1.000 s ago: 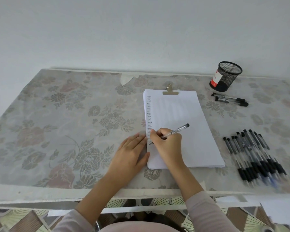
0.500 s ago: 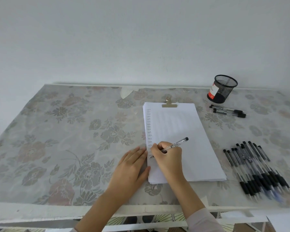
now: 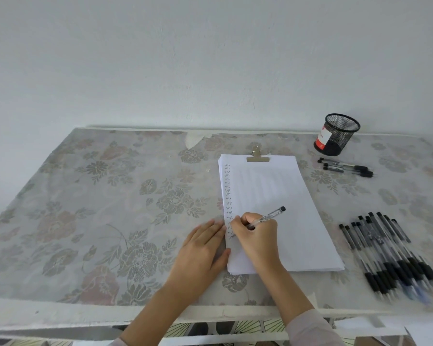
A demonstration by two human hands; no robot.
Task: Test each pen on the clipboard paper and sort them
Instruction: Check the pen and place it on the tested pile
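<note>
A floral-clothed table (image 3: pixel 90 221) against a pale wall; the right hand (image 3: pixel 256 237) is closed round a pen (image 3: pixel 268 217), tip at the paper (image 3: pixel 273 208)'s left margin, barrel slanting up-right; the left hand (image 3: pixel 203 248) lies flat and empty beside the sheet; the sorted pens (image 3: pixel 345 167) lie far right, nearer the right hand.

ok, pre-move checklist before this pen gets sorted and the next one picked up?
1. Pen held in right hand: ok.
2. Tip on the paper at the left column of marks: ok.
3. Fresh mark legible: cannot tell, hand covers it.
4. Left hand flat at the paper's left edge, steadying it: ok.
5. Pile of pens at the right, within reach: ok.
6. Mesh cup upright, nothing seen inside; few pens lying beside it: ok.
</note>
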